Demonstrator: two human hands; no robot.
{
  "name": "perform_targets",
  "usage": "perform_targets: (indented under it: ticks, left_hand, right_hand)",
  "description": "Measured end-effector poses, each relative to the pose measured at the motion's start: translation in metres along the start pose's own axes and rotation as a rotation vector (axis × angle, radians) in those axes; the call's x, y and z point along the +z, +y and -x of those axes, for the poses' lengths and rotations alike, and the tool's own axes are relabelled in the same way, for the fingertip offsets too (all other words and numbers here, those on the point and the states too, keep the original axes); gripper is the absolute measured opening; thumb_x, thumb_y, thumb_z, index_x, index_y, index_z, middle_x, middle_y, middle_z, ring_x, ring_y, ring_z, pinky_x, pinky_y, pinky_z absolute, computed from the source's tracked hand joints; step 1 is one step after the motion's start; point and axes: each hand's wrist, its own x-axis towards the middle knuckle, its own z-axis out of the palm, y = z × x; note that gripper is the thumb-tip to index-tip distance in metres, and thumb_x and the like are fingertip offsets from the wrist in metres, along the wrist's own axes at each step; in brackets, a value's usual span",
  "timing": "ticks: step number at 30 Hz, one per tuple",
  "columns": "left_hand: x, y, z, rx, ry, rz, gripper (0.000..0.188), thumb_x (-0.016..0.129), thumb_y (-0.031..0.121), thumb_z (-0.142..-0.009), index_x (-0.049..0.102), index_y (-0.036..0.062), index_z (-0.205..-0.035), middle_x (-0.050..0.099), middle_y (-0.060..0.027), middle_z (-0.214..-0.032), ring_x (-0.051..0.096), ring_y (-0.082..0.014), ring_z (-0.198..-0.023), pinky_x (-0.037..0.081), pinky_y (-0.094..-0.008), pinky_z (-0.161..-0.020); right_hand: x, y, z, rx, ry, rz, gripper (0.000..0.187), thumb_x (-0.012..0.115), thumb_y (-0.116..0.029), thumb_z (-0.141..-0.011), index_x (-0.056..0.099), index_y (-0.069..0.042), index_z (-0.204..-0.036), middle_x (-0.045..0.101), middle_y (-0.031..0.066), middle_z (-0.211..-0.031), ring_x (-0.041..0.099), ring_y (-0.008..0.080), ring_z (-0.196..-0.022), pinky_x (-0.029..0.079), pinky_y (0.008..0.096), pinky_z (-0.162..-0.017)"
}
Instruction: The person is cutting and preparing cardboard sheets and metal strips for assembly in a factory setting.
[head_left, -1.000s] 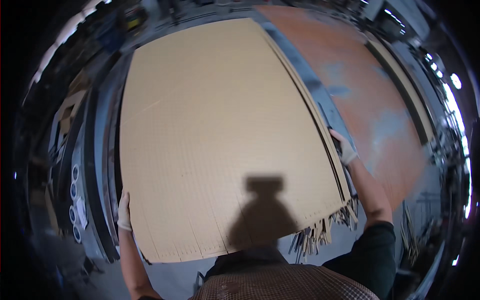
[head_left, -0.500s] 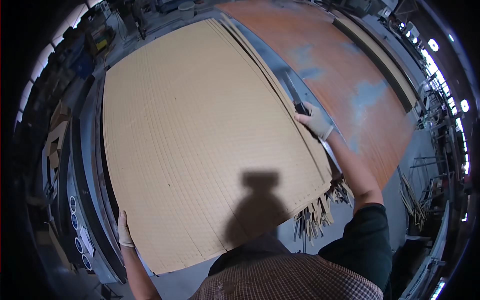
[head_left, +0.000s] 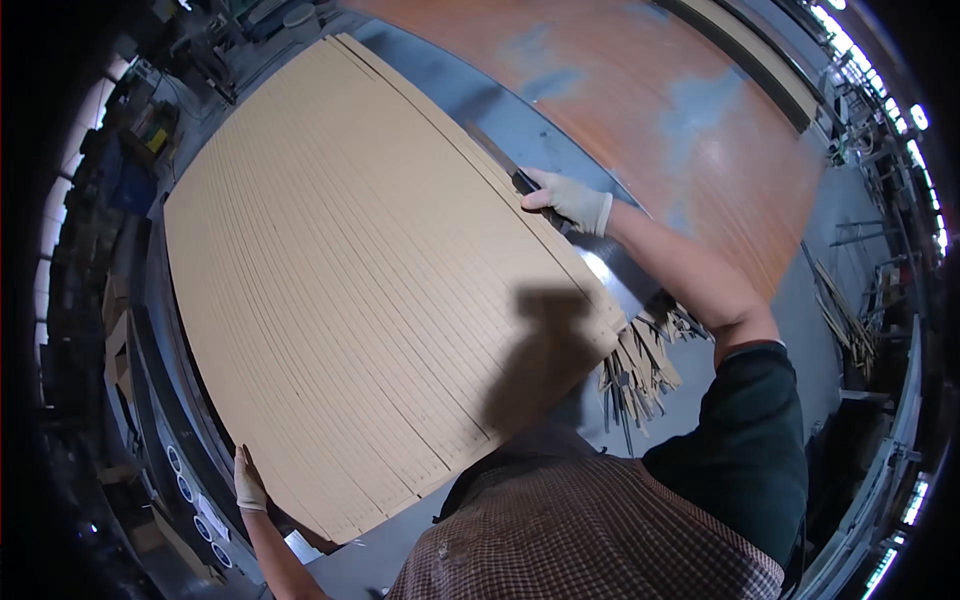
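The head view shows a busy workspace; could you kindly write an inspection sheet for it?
Surface: blue-grey worktop, visible right of the cardboard sheet.
Job's things: that sheet, marked with parallel lines; dark-handled knife.
Clutter: thin strips bunched by the sheet's near right corner; long strips farther right.
Left grip: gloved, at the sheet's left edge; hold unclear.
Right grip: gloved, closed on the knife.
Cables: none clearly made out.
Surroundings: orange-brown panel blotched blue-grey on the right; bright lights beyond.

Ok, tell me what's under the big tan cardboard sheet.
A blue-grey surface shows along the right edge of the cardboard sheet, by the knife in the right hand; thin strips show past the sheet's near right corner. Whatever lies directly beneath is covered and can't be seen.
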Motion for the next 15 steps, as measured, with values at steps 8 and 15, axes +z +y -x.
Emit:
perform_targets:
  ticks: [8, 15]
  left_hand:
    - [0.297, 0.063, -0.028, 0.711, 0.315, -0.83, 0.046, 0.055, 0.008, -0.089, 0.044, 0.0006, -0.134, 0.046, -0.0135, -0.136, 0.04, -0.0252, -0.13, 0.03, -0.0378, -0.109]
    - [0.575, 0.025, -0.012, 1.211, -0.768, -0.949, 0.031, 0.065, 0.019, -0.075, 0.062, 0.0054, -0.103, 0.057, -0.0136, -0.114, 0.051, -0.031, -0.114, 0.038, -0.0433, -0.1]
  right_hand:
    - [-0.048, 0.052, -0.006, -0.151, 0.113, -0.17, 0.046, 0.057, -0.005, -0.081, 0.045, 0.0, -0.125, 0.055, 0.0097, -0.11, 0.056, 0.02, -0.1, 0.047, 0.0313, -0.087]
    - [-0.018, 0.048, 0.01, -0.361, 0.414, 0.611, 0.042, 0.058, -0.021, -0.085, 0.053, 0.001, -0.12, 0.055, 0.0242, -0.117, 0.05, 0.0388, -0.111, 0.041, 0.0428, -0.094]
